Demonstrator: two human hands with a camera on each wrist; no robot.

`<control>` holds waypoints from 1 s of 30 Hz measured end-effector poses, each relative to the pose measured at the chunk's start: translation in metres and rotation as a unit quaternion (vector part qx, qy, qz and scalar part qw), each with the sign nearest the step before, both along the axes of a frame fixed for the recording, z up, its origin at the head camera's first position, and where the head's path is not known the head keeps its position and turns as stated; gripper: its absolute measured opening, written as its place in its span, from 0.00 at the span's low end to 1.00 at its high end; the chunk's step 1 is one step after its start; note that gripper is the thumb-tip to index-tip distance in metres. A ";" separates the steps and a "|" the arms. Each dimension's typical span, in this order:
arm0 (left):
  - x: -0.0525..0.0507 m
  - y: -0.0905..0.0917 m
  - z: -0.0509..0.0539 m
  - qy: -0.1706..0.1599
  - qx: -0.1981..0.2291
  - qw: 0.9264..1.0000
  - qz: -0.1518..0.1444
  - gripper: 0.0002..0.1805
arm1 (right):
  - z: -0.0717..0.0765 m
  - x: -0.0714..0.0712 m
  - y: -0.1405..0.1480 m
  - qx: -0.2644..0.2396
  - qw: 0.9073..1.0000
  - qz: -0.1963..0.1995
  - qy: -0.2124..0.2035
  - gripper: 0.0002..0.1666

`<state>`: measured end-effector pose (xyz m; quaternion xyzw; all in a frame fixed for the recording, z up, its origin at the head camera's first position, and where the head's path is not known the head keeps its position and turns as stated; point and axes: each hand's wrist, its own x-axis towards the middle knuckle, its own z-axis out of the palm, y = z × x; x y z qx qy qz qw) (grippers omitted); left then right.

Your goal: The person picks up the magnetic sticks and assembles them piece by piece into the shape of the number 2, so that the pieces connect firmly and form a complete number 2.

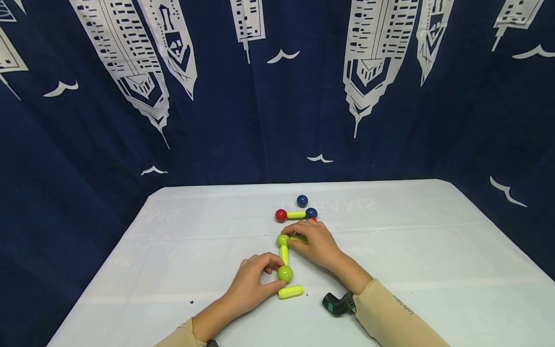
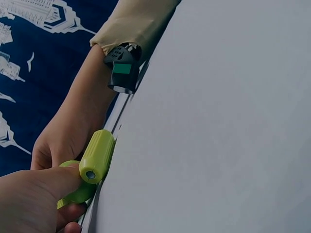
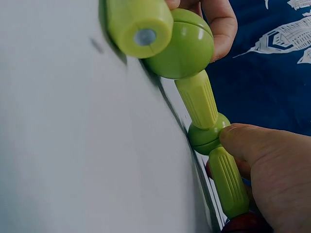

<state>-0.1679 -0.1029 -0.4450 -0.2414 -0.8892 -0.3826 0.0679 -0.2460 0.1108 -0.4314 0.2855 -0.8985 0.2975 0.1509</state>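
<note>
My left hand [image 1: 251,282] grips the nearer green ball [image 1: 284,274] between thumb and fingers. A yellow-green ribbed rod [image 1: 284,255] joins this ball to a farther green ball [image 1: 283,240], which my right hand [image 1: 320,245] pinches. From the farther ball a second rod [image 3: 228,182] runs under the right hand to a dark red ball [image 3: 247,223], seen in the right wrist view. Near the left thumb lies another rod [image 1: 291,292]; a grey metal tip [image 2: 91,174] shows at its end in the left wrist view. Whether it touches the nearer ball I cannot tell.
Beyond the hands, a red ball [image 1: 281,215], a yellow-green rod [image 1: 297,215] and a blue ball [image 1: 311,213] form a row. Another blue ball [image 1: 302,201] sits farther back. The white table [image 1: 173,250] meets a dark blue printed curtain [image 1: 260,120].
</note>
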 end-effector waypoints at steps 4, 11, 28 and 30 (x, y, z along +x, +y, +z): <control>0.000 -0.002 0.000 -0.004 0.004 1.000 -0.003 0.18 | 0.002 0.000 -0.001 0.005 1.000 0.003 -0.001 0.14; -0.002 -0.003 0.000 -0.004 0.004 1.000 -0.006 0.18 | 0.004 -0.001 -0.001 0.011 1.000 0.004 -0.008 0.13; -0.003 -0.002 -0.002 -0.008 -0.006 1.000 -0.009 0.17 | 0.015 0.001 0.006 -0.045 0.998 -0.011 -0.045 0.11; -0.003 -0.002 -0.002 -0.010 -0.008 1.000 -0.009 0.17 | 0.020 0.003 0.008 -0.054 0.998 -0.013 -0.041 0.11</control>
